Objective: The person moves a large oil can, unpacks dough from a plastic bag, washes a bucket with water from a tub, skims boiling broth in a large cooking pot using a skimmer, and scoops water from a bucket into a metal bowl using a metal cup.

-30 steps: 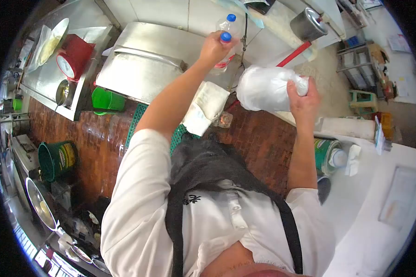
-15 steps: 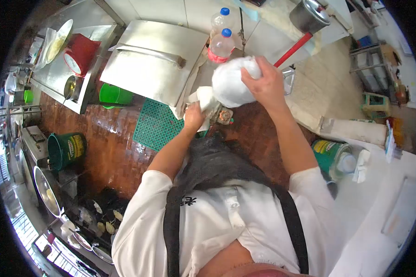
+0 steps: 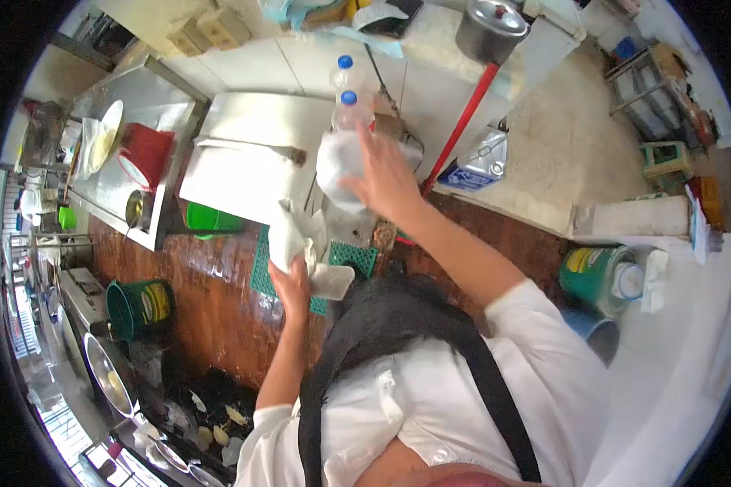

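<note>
My left hand (image 3: 291, 280) is closed around a crumpled white cloth (image 3: 288, 235), low in front of the metal lid. A pale, flat-looking piece (image 3: 331, 282) sticks out beside that hand; its kind I cannot make out. My right hand (image 3: 384, 180), slightly blurred, has its fingers stretched out over a round white bundle (image 3: 333, 169), bag-like in look. Whether the palm presses on it is hidden. Two clear plastic bottles with blue caps, the nearer bottle (image 3: 351, 114) and the farther bottle (image 3: 343, 77), stand just behind the bundle.
A metal lid (image 3: 240, 174) lies left of the bundle. A red pole (image 3: 463, 122) slants at the right near a blue-and-silver tin (image 3: 479, 166). A lidded pot (image 3: 491, 36) stands at the back. Green mats (image 3: 353, 258) and a green bucket (image 3: 138, 308) are on the brown floor.
My left hand has drawn the white cloth down toward my body. My right hand has gone from gripping the round white bundle to outstretched fingers over it. The view has shifted.
</note>
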Available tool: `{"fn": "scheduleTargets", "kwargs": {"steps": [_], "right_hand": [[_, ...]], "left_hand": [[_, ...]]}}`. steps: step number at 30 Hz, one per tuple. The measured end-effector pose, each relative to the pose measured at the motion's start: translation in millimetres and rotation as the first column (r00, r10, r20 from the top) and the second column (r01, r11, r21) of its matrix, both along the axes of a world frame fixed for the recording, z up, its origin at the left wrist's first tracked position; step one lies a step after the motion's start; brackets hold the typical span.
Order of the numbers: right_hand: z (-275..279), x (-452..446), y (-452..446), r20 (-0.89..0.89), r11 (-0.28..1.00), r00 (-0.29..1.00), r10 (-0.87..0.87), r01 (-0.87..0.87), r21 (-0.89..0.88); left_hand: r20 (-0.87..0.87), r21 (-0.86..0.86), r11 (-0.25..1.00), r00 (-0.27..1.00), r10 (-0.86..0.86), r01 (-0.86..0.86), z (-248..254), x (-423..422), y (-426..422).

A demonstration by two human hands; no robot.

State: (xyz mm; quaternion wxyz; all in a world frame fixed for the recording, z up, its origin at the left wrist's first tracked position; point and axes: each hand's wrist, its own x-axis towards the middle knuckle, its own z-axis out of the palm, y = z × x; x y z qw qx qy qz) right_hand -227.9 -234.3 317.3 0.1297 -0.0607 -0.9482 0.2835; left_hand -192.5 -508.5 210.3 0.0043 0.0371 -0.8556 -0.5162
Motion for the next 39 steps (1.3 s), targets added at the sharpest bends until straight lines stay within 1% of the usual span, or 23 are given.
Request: {"fn": "scheduleTargets", "kwargs": {"steps": [1,4,7,8,9,12,14,15,17,18,20,21,22,23,24,25,26,28,29,30,32,36,39], "right_hand": [[4,23,1,-0.116,0.999,0.993,0.034,-0.032,0.018],[3,70,-12,-0.119,0.876,0.966,0.229,-0.258,-0.407],[-1,78,-24,-0.027,0.712,0.987,0.159,-0.133,-0.69],[8,77,-27,0.005,0.357,1.0,0.029,-0.006,-0.934],[5,76,-22,-0.023,0.318,0.999,0.024,-0.03,-0.947],[-17,76,-8,-0.151,0.253,0.989,-0.003,-0.145,-0.957],[-22,72,16,-0.044,0.205,0.96,0.277,-0.104,-0.973],[-24,70,27,0.01,0.178,0.908,0.419,-0.072,-0.981],[-18,55,43,0.12,0.463,0.82,0.559,-0.189,-0.866],[-17,47,47,0.182,0.58,0.774,0.606,-0.274,-0.767],[-45,41,38,0.195,0.627,0.761,0.618,-0.328,-0.706],[-50,37,30,0.203,0.648,0.753,0.626,-0.357,-0.673],[-53,33,26,0.075,0.462,0.728,0.682,-0.349,-0.815],[-57,29,23,-0.037,0.479,0.754,0.656,-0.454,-0.751],[-50,28,17,-0.148,0.495,0.76,0.632,-0.544,-0.677],[-44,26,13,-0.262,0.512,0.747,0.611,-0.625,-0.589],[-37,31,14,-0.206,0.591,0.772,0.601,-0.603,-0.535],[-85,33,10,0.148,0.587,0.858,0.492,-0.201,-0.784],[-123,42,6,0.276,0.644,0.87,0.409,-0.061,-0.763],[-160,52,1,0.398,0.68,0.859,0.321,0.083,-0.728],[-220,54,-4,0.426,0.862,0.903,0.051,0.175,-0.475],[-167,67,-34,0.136,0.969,0.965,0.224,-0.206,-0.134],[-187,52,-65,0.03,0.909,0.922,0.386,-0.386,0.159]], "left_hand": [[-0.084,0.011,0.999,0.995,0.046,-0.045,15,2,11],[-0.025,0.22,0.974,0.998,0.059,-0.052,87,8,52],[-0.159,-0.057,0.817,0.803,-0.574,0.573,108,-4,65],[-0.267,-0.232,0.755,0.706,-0.656,0.614,109,-9,72],[-0.296,-0.174,0.78,0.724,-0.623,0.601,104,-16,80],[0.022,0.359,0.771,0.821,-0.571,0.526,92,-20,94],[0.184,0.563,0.7,0.759,-0.624,0.439,79,-7,96],[0.24,0.477,0.747,0.749,-0.618,0.463,51,-1,88],[0.166,0.593,0.671,0.748,-0.642,0.445,36,9,81],[0.221,0.693,0.659,0.784,-0.58,0.292,29,11,79],[0.347,0.827,0.562,0.816,-0.463,-0.033,18,14,76],[0.288,0.729,0.683,0.883,-0.37,0.048,23,13,74],[0.207,0.603,0.79,0.936,-0.285,0.107,28,11,70],[0.11,0.454,0.879,0.971,-0.214,0.142,33,8,68],[0.013,0.589,0.794,0.98,-0.199,0.153,55,10,75],[0.023,0.516,0.839,0.977,-0.212,0.17,50,11,72],[0.028,0.44,0.877,0.974,-0.226,0.191,40,7,68],[0.069,0.36,0.912,0.97,-0.234,0.195,-8,-4,70],[0.065,0.12,0.962,0.965,-0.254,0.245,-32,-14,74],[0.26,-0.046,0.977,0.947,-0.191,0.21,-91,-27,70],[0.305,-0.002,0.997,0.95,-0.073,0.077,-171,-35,64],[0.333,0.033,0.999,0.942,-0.042,0.033,-141,-37,71],[0.547,0.364,0.905,0.837,-0.017,-0.22,-191,-45,63]]}}
